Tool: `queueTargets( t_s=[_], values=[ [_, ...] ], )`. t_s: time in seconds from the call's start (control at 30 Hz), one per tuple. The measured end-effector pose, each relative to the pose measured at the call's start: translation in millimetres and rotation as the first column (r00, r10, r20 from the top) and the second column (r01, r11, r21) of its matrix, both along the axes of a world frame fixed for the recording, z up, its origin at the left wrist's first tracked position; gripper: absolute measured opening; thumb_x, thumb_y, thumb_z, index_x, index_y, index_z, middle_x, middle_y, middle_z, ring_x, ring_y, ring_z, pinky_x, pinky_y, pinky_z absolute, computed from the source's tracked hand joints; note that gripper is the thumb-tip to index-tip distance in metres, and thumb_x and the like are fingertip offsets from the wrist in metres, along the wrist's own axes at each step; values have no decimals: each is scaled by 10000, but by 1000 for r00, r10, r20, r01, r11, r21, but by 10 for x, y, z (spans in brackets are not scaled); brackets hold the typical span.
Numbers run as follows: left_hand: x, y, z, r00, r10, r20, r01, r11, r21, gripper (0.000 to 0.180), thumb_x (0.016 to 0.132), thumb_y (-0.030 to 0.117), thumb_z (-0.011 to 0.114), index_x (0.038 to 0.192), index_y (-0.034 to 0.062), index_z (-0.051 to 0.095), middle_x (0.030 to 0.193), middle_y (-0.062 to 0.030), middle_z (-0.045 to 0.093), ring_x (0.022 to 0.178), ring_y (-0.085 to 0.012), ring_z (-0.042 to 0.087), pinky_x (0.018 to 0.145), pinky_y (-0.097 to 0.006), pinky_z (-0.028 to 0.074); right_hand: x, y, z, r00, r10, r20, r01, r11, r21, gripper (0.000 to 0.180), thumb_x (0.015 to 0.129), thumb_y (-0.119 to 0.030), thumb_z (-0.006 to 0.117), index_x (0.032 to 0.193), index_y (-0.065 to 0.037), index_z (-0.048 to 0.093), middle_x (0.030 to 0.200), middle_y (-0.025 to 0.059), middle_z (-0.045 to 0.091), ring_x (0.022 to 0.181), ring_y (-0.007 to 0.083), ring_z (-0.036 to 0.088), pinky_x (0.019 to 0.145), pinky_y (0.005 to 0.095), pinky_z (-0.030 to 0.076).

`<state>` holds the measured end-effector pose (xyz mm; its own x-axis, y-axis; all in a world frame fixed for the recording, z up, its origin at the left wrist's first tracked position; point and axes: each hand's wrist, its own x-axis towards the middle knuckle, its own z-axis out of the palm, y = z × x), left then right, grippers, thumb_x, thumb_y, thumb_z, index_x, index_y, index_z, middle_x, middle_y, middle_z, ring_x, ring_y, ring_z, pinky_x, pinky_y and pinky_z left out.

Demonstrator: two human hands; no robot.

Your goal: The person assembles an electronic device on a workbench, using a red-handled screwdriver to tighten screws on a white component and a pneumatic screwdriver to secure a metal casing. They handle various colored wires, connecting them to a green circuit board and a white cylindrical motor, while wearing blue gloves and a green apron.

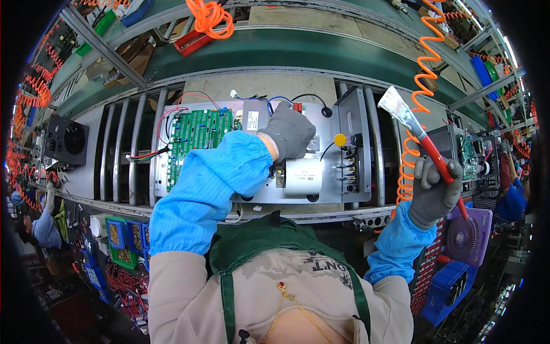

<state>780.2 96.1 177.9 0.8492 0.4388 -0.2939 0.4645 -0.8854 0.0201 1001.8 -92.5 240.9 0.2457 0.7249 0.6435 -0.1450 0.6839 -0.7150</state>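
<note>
My right hand (433,189), in a grey glove, is closed around the red handle of a paint brush (436,156). The brush is raised and tilted, its pale bristles up and to the left. My left hand (289,132), also gloved, reaches over an open metal chassis (266,198) with its fingers curled down among parts; what they grip is hidden. Just below that hand lies a white cylindrical capacitor (303,176). A green circuit board (200,135) fills the chassis's left side. Near the right end panel (356,143) is a round yellow part (340,140) on a black wire.
The chassis rests on a roller conveyor (133,149). Orange coiled hoses (427,74) hang at the right. Blue bins of small parts (116,234) stand at lower left, a purple fan (467,236) at lower right. A black unit with a fan (67,140) sits farther left. Other people work at both sides.
</note>
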Motion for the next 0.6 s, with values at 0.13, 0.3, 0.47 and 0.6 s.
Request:
queueTargets(
  t_s=[0.13, 0.3, 0.47, 0.6],
  values=[
    [-44, -37, 69, 998, -11, -58, 9, 1000, -30, 177, 745, 254, 616, 871, 140, 666, 736, -47, 653, 795, -233, 636, 942, -470, 354, 10, 30, -7, 999, -24, 21, 24, 1000, -1, 351, 968, -345, 440, 1163, -76, 552, 663, 23, 451, 537, 124, 410, 563, 333, 381],
    [-390, -179, -3, 969, -226, 100, 202, 957, 207, 204, 852, 210, 545, 1028, 205, 649, 1048, 3, 646, 1147, -201, 521, 1055, -615, 199, 70, -18, -67, 998, -47, -31, 47, 999, 11, 352, 964, -348, 443, 1149, -70, 556, 667, 37, 463, 536, 129, 425, 563, 336, 393],
    [-409, -194, -5, 972, -229, -49, 234, 961, 151, 290, 883, 198, 511, 1140, 276, 622, 1244, 59, 573, 1296, -173, 400, 1090, -667, 70, -101, 110, -77, 999, -43, -23, 43, 999, -19, 344, 950, -343, 467, 1130, -64, 558, 668, 53, 479, 539, 138, 440, 564, 353, 420],
    [-370, -153, 40, 953, -269, -139, 285, 952, 115, 299, 889, 192, 505, 1150, 282, 619, 1253, 61, 568, 1300, -165, 394, 1092, -667, 55, -119, 152, -118, 1000, -26, -14, 26, 999, -32, 348, 934, -346, 487, 1120, -60, 558, 681, 64, 499, 561, 146, 471, 575, 372, 447]
  ],
)
